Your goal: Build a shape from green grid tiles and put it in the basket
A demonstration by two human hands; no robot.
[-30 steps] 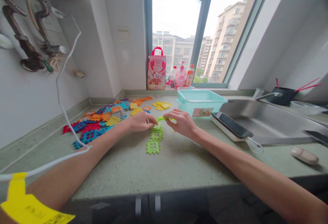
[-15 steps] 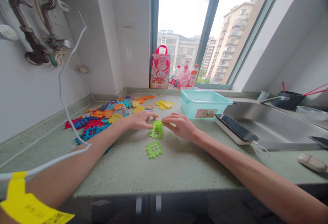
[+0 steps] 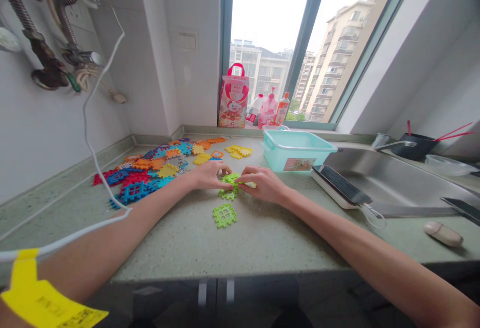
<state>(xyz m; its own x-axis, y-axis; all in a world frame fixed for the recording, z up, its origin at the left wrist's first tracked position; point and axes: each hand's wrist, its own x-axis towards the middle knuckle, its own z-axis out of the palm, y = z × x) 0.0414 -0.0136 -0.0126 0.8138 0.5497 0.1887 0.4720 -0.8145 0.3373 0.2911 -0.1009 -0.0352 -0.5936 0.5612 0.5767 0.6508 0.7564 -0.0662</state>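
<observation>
My left hand point(image 3: 210, 175) is closed, its thumb and fingers pinching the left edge of a lime-green interlocking tile point(image 3: 231, 179). From the other side my right hand point(image 3: 263, 184) pinches the same tile's right edge. Under and in front of it shows a green window tile point(image 3: 228, 195), partly covered; whether the two are joined I cannot tell. Closer to the counter's front lies another green window tile point(image 3: 225, 216), flat and apart from both hands. A bit of yellow shows beneath my right fingers, mostly hidden.
A heap of coloured tiles point(image 3: 137, 191) spreads at the left, with yellow tiles point(image 3: 239, 152) behind my hands. A turquoise bin point(image 3: 300, 154) stands back right. Beside the sink point(image 3: 408, 183) lies a phone point(image 3: 341, 185) on a white box. A white cable point(image 3: 93, 153) hangs across the left.
My left hand has moved right and closed on the green tile, which it was apart from before. My right hand still pinches it. The view has shifted slightly.
</observation>
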